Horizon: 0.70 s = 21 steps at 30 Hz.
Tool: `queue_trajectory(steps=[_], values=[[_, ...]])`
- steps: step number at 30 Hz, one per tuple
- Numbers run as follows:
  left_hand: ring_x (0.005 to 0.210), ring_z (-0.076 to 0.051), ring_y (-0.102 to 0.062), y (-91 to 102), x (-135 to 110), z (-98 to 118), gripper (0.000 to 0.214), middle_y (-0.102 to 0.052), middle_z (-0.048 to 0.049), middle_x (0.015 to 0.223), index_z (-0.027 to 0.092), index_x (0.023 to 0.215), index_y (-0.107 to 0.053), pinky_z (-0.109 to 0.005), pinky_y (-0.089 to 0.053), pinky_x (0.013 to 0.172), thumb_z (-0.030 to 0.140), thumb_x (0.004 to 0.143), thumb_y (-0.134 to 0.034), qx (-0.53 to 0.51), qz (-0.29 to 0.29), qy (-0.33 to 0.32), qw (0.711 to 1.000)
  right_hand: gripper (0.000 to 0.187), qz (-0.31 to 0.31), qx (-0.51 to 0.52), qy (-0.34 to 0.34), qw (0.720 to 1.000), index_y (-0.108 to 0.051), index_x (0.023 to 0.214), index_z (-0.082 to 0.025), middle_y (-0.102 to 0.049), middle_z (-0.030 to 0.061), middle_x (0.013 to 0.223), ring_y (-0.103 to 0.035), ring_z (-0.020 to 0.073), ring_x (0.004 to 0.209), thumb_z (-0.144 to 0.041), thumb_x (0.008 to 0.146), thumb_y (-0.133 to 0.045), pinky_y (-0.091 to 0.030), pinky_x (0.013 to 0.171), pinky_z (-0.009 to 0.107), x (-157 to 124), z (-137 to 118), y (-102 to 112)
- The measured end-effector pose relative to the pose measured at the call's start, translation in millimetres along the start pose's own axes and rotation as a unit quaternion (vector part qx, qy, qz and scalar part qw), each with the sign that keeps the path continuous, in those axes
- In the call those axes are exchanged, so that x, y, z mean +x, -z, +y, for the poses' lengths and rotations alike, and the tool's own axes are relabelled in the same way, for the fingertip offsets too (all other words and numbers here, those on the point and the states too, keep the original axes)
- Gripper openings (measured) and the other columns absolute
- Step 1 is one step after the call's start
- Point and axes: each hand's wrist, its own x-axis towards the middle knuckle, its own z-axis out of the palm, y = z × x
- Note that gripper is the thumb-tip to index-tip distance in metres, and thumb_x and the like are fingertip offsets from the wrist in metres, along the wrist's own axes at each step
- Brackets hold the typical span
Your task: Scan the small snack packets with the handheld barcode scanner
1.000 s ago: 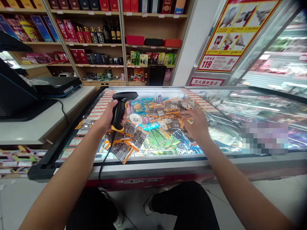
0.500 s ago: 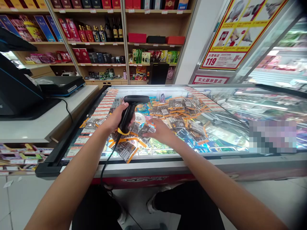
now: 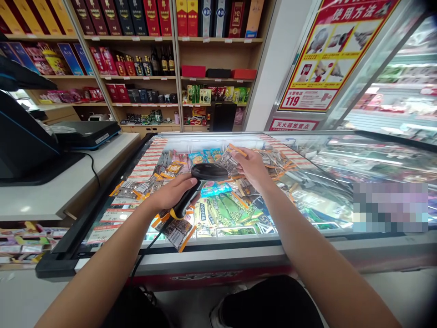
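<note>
Pale wooden shelving [image 3: 221,55] stands across the top of the frame, behind a glass-topped chest freezer [image 3: 211,258] with a grey front rim. Near the centre, the left hand [image 3: 174,190] grasps one black pistol-shaped barcode scanner [image 3: 205,172] with yellow trim by its handle. Just right of it, the right hand [image 3: 252,166] pinches one clear plastic packet with orange edges [image 3: 228,158] beside the scanner's head; whether the two touch cannot be told.

Judging by this, the step in hand is presenting that packet to the scanner; the next move calls for a printed face held flat toward its head.

One similar orange-edged packet [image 3: 179,233] lies below the scanner, at the freezer's front edge. More lie left and right of the hands, overlapping too much to count. Farther out come one black flat scale [image 3: 87,133] at left, one red-and-yellow poster [image 3: 319,59] at upper right, and, on a shelf at top centre, three long boxes [image 3: 218,73]: two reddish, one black.
</note>
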Motion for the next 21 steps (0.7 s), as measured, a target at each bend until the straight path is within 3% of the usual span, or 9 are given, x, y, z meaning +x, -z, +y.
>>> queue_trajectory(steps=[9,12,17,21], values=[[0.061,-0.014,-0.058,-0.9,-1.1,0.8,0.051,-0.065,-0.0030,0.070,0.018,0.085,-0.057,-0.027,-0.049,0.060,0.065,0.102,-0.046,0.048,-0.016,0.011,0.999,0.050,0.008,0.023,-0.004,1.000,-0.078,0.116,-0.021,-0.043,-0.0052,0.070,-0.031,0.0080,0.052,-0.052,0.077,-0.087,-0.027,0.046,0.025,-1.6,3.3,8.4],[0.061,-0.014,-0.059,0.1,-1.7,0.1,0.052,-0.066,-0.0033,0.070,0.018,0.084,-0.056,-0.027,-0.049,0.060,0.066,0.101,-0.047,0.051,-0.012,0.021,0.998,0.048,0.016,0.009,0.000,1.000,-0.080,0.116,-0.021,-0.040,-0.0060,0.067,-0.032,0.0080,0.051,-0.051,0.080,-0.085,-0.031,0.046,0.025,-5.9,-2.1,7.5],[0.052,-0.013,-0.057,5.6,1.3,-6.4,0.052,-0.065,-0.0021,0.065,0.019,0.087,-0.053,-0.025,-0.045,0.050,0.070,0.097,-0.050,-0.019,0.013,-0.003,1.000,0.043,0.062,-0.093,0.024,0.993,-0.081,0.112,-0.020,-0.056,-0.0018,0.068,-0.050,0.0120,0.056,-0.050,0.080,-0.083,-0.048,0.055,0.027,-20.8,-20.9,19.6],[0.046,-0.014,-0.053,10.2,8.2,-8.4,0.057,-0.062,-0.0021,0.059,0.018,0.089,-0.057,-0.025,-0.042,0.044,0.074,0.091,-0.051,-0.072,0.061,-0.079,0.992,0.037,0.075,-0.201,0.064,0.975,-0.083,0.105,-0.020,-0.069,0.0044,0.076,-0.057,0.0164,0.062,-0.049,0.084,-0.076,-0.050,0.056,0.029,-34.2,-27.3,51.9]])
